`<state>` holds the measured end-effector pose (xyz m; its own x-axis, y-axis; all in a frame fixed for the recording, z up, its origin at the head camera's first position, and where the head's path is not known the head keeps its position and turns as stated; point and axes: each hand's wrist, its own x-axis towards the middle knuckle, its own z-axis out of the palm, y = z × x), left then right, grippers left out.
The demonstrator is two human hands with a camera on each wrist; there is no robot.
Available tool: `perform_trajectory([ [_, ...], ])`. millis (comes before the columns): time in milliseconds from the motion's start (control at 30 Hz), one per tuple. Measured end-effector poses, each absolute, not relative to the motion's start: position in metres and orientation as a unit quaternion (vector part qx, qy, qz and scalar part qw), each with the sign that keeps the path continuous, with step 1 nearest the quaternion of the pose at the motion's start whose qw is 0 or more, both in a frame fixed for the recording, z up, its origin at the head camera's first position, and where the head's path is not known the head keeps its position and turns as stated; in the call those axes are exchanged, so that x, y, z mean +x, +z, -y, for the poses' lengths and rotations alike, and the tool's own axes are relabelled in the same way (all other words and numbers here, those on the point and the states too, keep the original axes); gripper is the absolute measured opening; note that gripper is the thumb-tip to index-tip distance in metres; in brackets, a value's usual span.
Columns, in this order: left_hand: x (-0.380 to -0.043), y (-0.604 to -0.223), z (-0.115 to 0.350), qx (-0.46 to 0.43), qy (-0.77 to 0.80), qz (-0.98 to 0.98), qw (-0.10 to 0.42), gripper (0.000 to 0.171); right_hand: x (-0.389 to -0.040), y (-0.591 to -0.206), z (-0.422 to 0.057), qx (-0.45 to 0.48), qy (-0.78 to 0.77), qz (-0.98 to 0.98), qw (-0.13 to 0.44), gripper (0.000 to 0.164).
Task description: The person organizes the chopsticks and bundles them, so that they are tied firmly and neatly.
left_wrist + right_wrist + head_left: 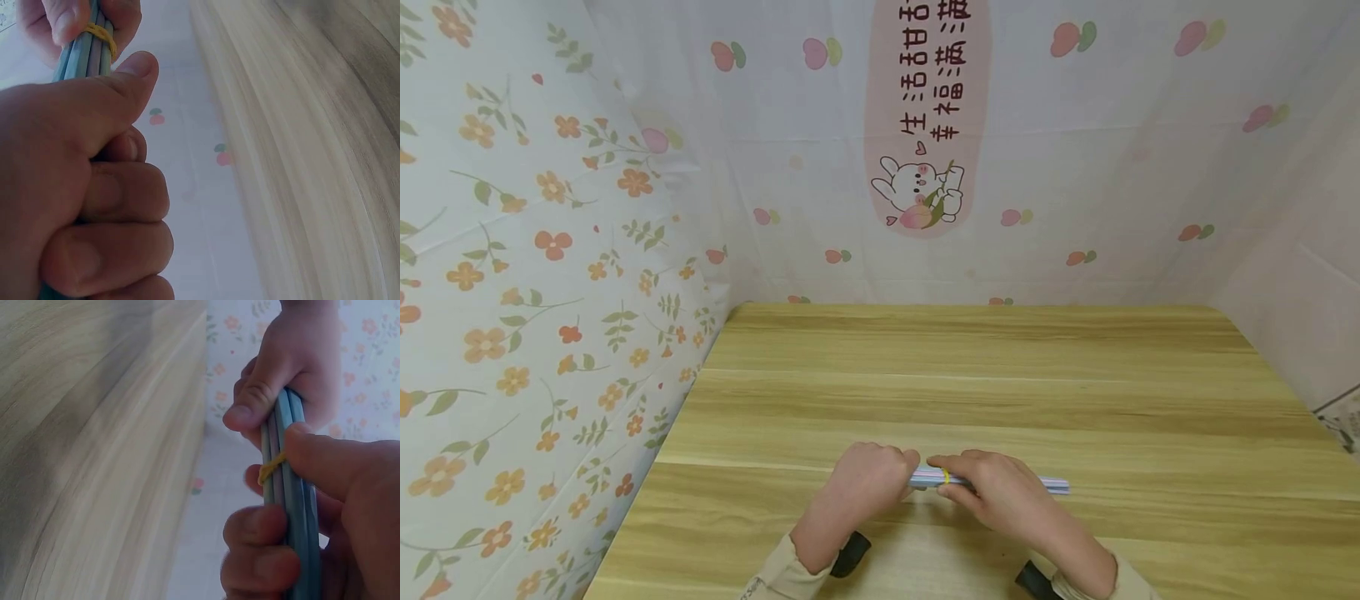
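Both hands hold one bundle of slim pastel pencil-like sticks (pixel 1055 485), blue, pink and pale, lying crosswise over the near part of the table. A yellow rubber band (pixel 271 469) is wrapped round the bundle between the hands. My left hand (pixel 868 479) grips the left end with its fingers curled round, hiding that end. My right hand (pixel 1000 492) grips farther along, its thumb (pixel 319 456) pressed on the sticks close to the band and the other fingers wrapped underneath. Beyond the right hand, the right end of the bundle sticks out.
The wood-grain table (pixel 970 383) reaches back to a white curtain (pixel 760 150) with printed fruit, a rabbit and lettering. Along the left side hangs a flower-patterned cloth (pixel 550 333). Dark straps (pixel 850 555) show at the wrists under light sleeves.
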<state>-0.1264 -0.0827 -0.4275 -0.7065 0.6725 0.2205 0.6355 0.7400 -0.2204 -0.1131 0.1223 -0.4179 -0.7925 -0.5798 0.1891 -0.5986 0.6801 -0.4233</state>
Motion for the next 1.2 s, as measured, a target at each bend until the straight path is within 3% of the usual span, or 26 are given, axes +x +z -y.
perform_trajectory([
  [367,-0.126,-0.429,0.082,-0.346,0.07,0.926,0.136,0.026,-0.112,-0.423,-0.118,0.305,0.228,0.924,0.033,0.043],
  [667,-0.128,-0.434,0.085,-0.332,0.053,0.934,0.125,0.039,-0.114,-0.42,-0.126,0.306,0.255,0.916,0.035,0.018],
  [1000,-0.132,-0.442,0.087,-0.339,0.01,0.932,0.126,0.048,-0.118,-0.428,-0.133,0.321,0.239,0.913,0.085,0.018],
  [1200,-0.135,-0.444,0.088,-0.348,-0.027,0.932,0.093,0.042,-0.119,-0.434,-0.135,0.325,0.246,0.907,0.105,0.018],
])
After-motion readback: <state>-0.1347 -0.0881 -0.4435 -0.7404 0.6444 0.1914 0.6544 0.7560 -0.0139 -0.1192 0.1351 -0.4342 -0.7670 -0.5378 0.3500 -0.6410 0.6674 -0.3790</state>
